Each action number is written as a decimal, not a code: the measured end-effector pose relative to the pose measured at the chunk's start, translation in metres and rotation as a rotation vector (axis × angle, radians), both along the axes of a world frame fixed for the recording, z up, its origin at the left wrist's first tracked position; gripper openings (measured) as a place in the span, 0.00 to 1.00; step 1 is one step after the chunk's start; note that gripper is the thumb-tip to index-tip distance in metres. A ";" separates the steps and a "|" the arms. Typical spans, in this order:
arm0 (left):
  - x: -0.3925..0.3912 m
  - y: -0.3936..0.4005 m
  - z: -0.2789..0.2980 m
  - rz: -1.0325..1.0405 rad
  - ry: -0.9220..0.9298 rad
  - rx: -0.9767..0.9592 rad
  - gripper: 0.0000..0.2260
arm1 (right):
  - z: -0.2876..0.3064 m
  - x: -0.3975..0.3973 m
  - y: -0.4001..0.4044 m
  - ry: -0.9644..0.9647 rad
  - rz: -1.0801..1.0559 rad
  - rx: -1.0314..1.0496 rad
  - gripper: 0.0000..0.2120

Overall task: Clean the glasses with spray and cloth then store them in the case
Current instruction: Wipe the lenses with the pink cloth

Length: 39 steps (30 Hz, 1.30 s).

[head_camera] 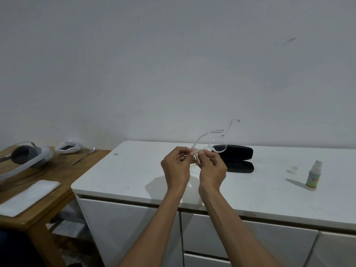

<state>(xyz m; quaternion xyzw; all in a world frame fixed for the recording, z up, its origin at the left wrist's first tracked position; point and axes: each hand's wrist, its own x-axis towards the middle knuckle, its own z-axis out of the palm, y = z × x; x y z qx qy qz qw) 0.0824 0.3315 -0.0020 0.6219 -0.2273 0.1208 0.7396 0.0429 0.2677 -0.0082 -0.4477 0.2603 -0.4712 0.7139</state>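
Note:
Clear-framed glasses [210,136] are held up above the white cabinet top [134,170], their arms pointing up and away. My left hand [176,168] pinches the frame at its left side. My right hand [212,170] presses a small pale cloth [197,158] against a lens. Behind my right hand lies the black case [238,158], open, with its lid toward the wall. The small spray bottle [313,176] stands upright at the right, with its clear cap [292,169] lying off beside it.
A wooden table [48,189] adjoins the cabinet on the left, carrying a white headset [25,158], a plastic bag [71,147] and a folded white cloth [28,195]. Drawers run along the cabinet front. A plain wall stands behind.

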 end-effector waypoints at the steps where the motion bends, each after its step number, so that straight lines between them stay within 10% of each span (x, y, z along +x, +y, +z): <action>1: 0.001 0.000 0.001 0.003 -0.004 0.003 0.03 | 0.000 0.002 -0.001 -0.014 0.019 0.003 0.06; 13: 0.029 0.020 0.004 0.030 0.057 0.083 0.04 | -0.003 -0.017 -0.018 0.136 0.483 -0.430 0.06; 26: -0.003 0.002 0.006 0.130 -0.199 0.107 0.04 | 0.009 0.002 0.006 0.010 -0.140 -0.081 0.08; 39: 0.000 -0.007 0.009 0.119 -0.153 0.050 0.04 | 0.016 -0.001 -0.024 0.046 0.182 -0.231 0.01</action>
